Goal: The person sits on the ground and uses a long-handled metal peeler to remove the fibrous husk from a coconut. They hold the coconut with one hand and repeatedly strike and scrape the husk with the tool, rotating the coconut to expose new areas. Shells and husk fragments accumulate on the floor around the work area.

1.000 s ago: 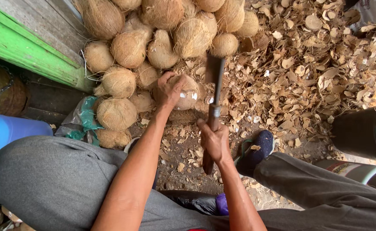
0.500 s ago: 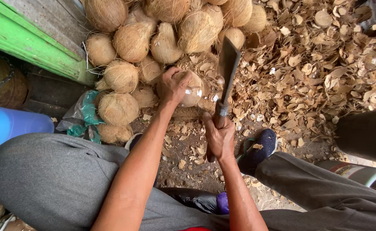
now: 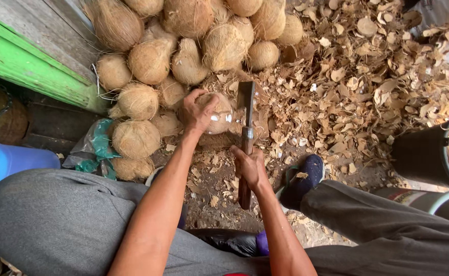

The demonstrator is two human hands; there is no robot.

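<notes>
My left hand point(image 3: 198, 111) grips a husked brown coconut point(image 3: 219, 115) with white chipped spots, holding it low over the ground in front of me. My right hand point(image 3: 250, 166) is wrapped around the wooden handle of a cleaver point(image 3: 245, 125), whose flat dark blade rests against the coconut's right side. Both forearms reach forward between my knees, which are in grey trousers.
A pile of several husked coconuts point(image 3: 183, 46) lies ahead against a green wooden wall point(image 3: 30, 71). Shell chips and husk scraps point(image 3: 367, 66) cover the ground on the right. A dark bucket point(image 3: 429, 153) stands at right, a blue plastic container point(image 3: 5, 161) at left, my shoe point(image 3: 303, 179) near the cleaver.
The cleaver was raised and tilted to the right half a second ago; now its blade has come down against the coconut. My left hand has kept the coconut in place.
</notes>
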